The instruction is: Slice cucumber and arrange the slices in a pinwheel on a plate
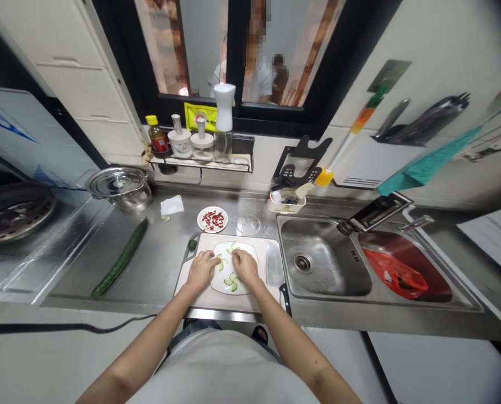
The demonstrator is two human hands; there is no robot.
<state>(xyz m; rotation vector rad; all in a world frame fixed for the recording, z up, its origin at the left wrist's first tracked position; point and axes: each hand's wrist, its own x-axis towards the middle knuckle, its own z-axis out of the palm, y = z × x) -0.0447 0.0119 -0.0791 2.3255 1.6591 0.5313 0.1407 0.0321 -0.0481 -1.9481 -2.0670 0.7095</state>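
A white square plate [223, 287] lies on a pale cutting board [187, 300], with thin cucumber slices [232, 281] arranged on it in small fan-like groups. Over the plate's left side, my left hand [201, 271] has its fingertips closed together at a cucumber slice [221, 261]. My right hand [246, 266] reaches in from the right, thumb and fingers pinched at another slice near the plate's far edge. A kitchen knife [274, 264] rests on the board's right side, and a cucumber end [192, 245] sits at its upper left corner.
A whole cucumber [122, 258] lies left of the board. Behind it stand a lidded steel pot [122, 188] and a small dish of red pieces [212, 219]. On the right is a double sink [326, 258] with a red plastic bag [395, 273]. A seasoning shelf [200, 161] hangs ahead.
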